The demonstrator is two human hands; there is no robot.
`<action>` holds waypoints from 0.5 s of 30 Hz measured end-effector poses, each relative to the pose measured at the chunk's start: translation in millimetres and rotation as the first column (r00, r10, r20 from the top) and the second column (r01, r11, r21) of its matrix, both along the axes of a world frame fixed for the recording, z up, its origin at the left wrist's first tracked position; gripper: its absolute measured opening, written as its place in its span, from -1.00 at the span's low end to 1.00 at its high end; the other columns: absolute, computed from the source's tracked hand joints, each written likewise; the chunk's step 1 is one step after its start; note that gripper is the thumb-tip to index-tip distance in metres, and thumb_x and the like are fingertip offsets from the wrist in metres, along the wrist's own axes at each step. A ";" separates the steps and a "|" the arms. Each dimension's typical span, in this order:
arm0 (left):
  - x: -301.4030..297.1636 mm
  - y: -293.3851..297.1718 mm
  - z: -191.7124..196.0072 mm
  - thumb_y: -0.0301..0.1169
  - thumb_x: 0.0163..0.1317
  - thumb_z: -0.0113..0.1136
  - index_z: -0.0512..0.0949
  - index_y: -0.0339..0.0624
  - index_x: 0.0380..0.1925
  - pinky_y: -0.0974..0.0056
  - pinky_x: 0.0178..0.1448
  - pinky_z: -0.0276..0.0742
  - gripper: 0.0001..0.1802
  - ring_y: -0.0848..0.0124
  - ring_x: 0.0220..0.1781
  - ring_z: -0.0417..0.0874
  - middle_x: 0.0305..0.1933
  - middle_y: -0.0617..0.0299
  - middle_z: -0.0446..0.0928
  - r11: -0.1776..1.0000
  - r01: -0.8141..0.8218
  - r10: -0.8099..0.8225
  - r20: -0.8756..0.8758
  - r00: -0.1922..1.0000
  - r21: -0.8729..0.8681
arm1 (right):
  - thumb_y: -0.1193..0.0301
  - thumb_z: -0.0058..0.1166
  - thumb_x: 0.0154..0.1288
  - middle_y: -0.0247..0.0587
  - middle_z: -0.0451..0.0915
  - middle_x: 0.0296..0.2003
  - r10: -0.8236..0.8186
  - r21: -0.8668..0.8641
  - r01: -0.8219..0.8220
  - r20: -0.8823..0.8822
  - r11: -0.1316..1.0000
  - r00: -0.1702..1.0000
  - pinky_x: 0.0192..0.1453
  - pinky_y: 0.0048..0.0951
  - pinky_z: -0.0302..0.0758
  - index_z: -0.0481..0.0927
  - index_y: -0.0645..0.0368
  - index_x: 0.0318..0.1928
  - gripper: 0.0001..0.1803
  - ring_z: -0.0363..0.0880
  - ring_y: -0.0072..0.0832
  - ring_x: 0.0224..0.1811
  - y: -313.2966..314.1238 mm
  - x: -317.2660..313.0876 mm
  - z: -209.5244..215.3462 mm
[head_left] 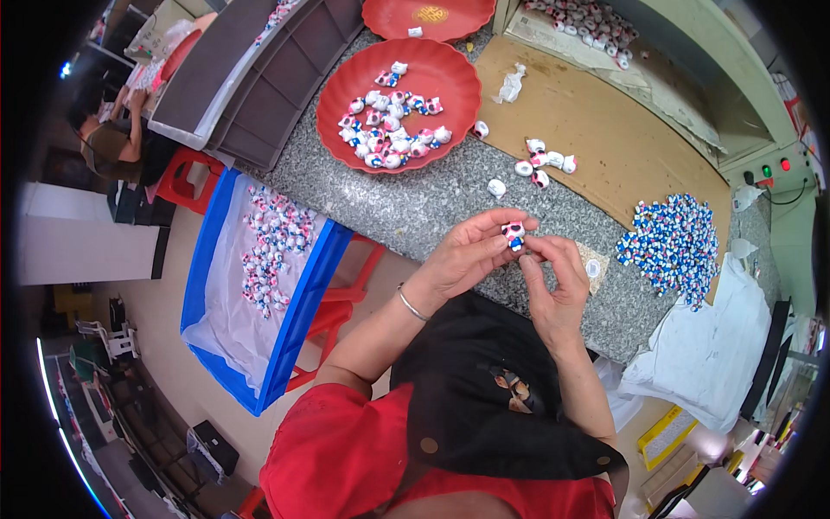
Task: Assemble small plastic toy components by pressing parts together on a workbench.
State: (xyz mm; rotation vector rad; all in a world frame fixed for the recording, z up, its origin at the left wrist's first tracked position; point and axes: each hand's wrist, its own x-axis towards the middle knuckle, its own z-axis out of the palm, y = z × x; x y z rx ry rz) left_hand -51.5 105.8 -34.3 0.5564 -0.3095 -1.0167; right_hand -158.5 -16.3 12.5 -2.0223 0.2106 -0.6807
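Note:
Above the table's near edge, my left hand (467, 255) pinches a small cat-like figurine (513, 233) with a white-and-pink head and a blue body. My right hand (558, 290) meets it from the other side, its thumb and fingertips closed at the figurine's lower part; the exact contact is partly hidden. Just beyond my hands lie a loose white head (496, 189) and a small cluster of heads (539, 159). To the right spreads a heap of small blue-and-white bodies (670, 246). A scalloped red plate (333, 117) holds several similar figurines.
A second red plate (458, 33) stands behind the first. On the left, a blue crate (322, 285) lined with plastic holds many figurines, beside a grey bin (277, 95). A machine opening (596, 60) holds more heads. A white bag (705, 342) hangs at right; another person (112, 143) sits far left.

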 end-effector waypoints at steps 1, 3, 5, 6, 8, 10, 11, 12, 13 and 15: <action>0.0 -0.1 -0.8 -0.50 0.40 0.00 0.33 -0.26 0.25 0.25 0.32 0.44 -0.58 0.32 0.26 0.48 0.26 -0.01 0.42 1.000 0.007 -0.007 -0.030 1.000 0.007 | 0.66 0.20 0.16 -0.18 0.53 -0.22 0.000 0.001 0.000 0.000 1.000 1.000 -0.19 -0.52 0.50 0.62 0.24 -0.05 -0.69 0.54 -0.48 -0.30 0.6 0.7 0.1; -0.9 -1.0 -0.3 -0.49 0.41 -0.02 0.31 -0.29 0.27 0.25 0.32 0.45 -0.56 0.32 0.26 0.49 0.25 -0.02 0.42 1.000 0.019 -0.019 -0.070 0.997 -0.007 | 0.64 0.22 0.15 -0.21 0.53 -0.23 -0.025 0.041 0.025 -0.017 0.999 1.000 -0.23 -0.52 0.47 0.62 0.22 -0.04 -0.67 0.53 -0.48 -0.30 1.3 1.5 0.1; -2.4 -1.3 -0.9 -0.49 0.42 -0.04 0.28 -0.32 0.29 0.25 0.32 0.46 -0.55 0.31 0.26 0.49 0.25 -0.02 0.42 0.999 0.029 -0.032 -0.111 0.993 -0.021 | 0.63 0.23 0.14 -0.21 0.52 -0.24 -0.032 0.017 0.032 -0.023 0.999 0.999 -0.25 -0.51 0.46 0.62 0.21 -0.03 -0.67 0.52 -0.48 -0.29 1.1 2.1 -0.1; -3.5 -1.2 -2.8 -0.49 0.42 -0.04 0.28 -0.33 0.29 0.24 0.32 0.46 -0.55 0.30 0.26 0.49 0.25 -0.03 0.42 0.999 0.038 -0.042 -0.117 0.992 -0.030 | 0.62 0.24 0.14 -0.22 0.51 -0.25 -0.041 -0.008 0.040 -0.029 0.999 0.999 -0.26 -0.51 0.44 0.62 0.19 -0.03 -0.66 0.52 -0.47 -0.28 0.9 2.0 -0.4; -4.3 -1.5 -4.0 -0.49 0.43 -0.04 0.28 -0.34 0.29 0.24 0.33 0.46 -0.55 0.30 0.26 0.49 0.25 -0.03 0.42 0.998 0.048 -0.052 -0.124 0.991 -0.038 | 0.63 0.24 0.14 -0.24 0.51 -0.25 -0.045 0.004 0.045 -0.045 0.999 0.998 -0.24 -0.53 0.40 0.62 0.19 -0.03 -0.66 0.47 -0.51 -0.26 1.3 1.7 0.8; -4.8 -1.7 -4.1 -0.49 0.43 -0.05 0.27 -0.33 0.30 0.23 0.33 0.46 -0.55 0.29 0.28 0.47 0.26 -0.03 0.42 0.998 0.049 -0.051 -0.111 0.993 -0.027 | 0.63 0.23 0.14 -0.26 0.51 -0.24 -0.047 0.017 0.048 -0.062 0.999 0.997 -0.22 -0.56 0.37 0.62 0.19 -0.03 -0.66 0.43 -0.54 -0.25 1.2 0.9 0.2; -4.9 -2.0 -3.7 -0.49 0.43 -0.05 0.27 -0.33 0.30 0.23 0.33 0.46 -0.55 0.29 0.28 0.47 0.26 -0.03 0.42 0.998 0.049 -0.051 -0.112 0.992 -0.026 | 0.63 0.23 0.14 -0.26 0.51 -0.25 -0.049 0.015 0.050 -0.057 0.999 0.997 -0.22 -0.56 0.36 0.62 0.19 -0.03 -0.66 0.42 -0.54 -0.25 0.6 0.8 -1.5; -5.0 -2.5 -2.9 -0.48 0.43 -0.05 0.27 -0.32 0.30 0.24 0.34 0.45 -0.55 0.33 0.26 0.49 0.23 0.02 0.43 0.999 0.049 -0.050 -0.101 0.994 -0.010 | 0.63 0.23 0.14 -0.27 0.50 -0.26 -0.051 0.013 0.052 -0.053 0.999 0.997 -0.23 -0.55 0.35 0.62 0.18 -0.03 -0.66 0.41 -0.55 -0.26 0.3 0.7 -2.5; -5.3 -2.5 -2.0 -0.46 0.44 -0.05 0.28 -0.30 0.30 0.24 0.34 0.45 -0.55 0.36 0.23 0.50 0.20 0.07 0.45 0.999 0.050 -0.049 -0.091 0.995 0.007 | 0.63 0.23 0.14 -0.27 0.50 -0.26 -0.051 0.014 0.052 -0.054 0.999 0.997 -0.23 -0.55 0.35 0.62 0.18 -0.03 -0.66 0.41 -0.55 -0.26 0.2 0.6 -2.5; -6.2 -1.5 -0.3 -0.47 0.43 -0.04 0.29 -0.31 0.30 0.25 0.32 0.46 -0.55 0.37 0.23 0.51 0.21 0.07 0.45 0.999 0.043 -0.041 -0.071 0.997 0.015 | 0.63 0.24 0.13 -0.28 0.50 -0.26 -0.044 0.002 0.044 -0.040 0.999 0.998 -0.23 -0.56 0.36 0.63 0.18 -0.04 -0.66 0.42 -0.54 -0.26 0.1 0.5 -2.4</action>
